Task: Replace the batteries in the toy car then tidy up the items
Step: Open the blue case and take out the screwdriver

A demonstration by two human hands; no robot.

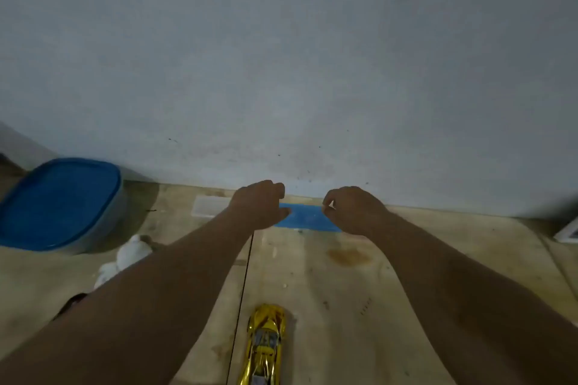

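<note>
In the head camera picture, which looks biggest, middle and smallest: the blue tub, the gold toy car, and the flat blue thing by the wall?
1. Blue tub, clearly the largest.
2. Gold toy car and flat blue thing: too close to rank. The car lies nearer the camera and is cut off by the frame edge, and both hands hide the flat thing's ends.

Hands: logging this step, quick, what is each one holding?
Left hand: fingers curled, nothing visible in its grip.
Right hand: fingers curled; contents cannot be told.

Dim, flat light is leaving the whole view soft and slightly blurred, the blue-lidded tub (59, 203) at nine o'clock is casting a shadow toward three o'clock, and wide-angle bending is curving the edges.
</note>
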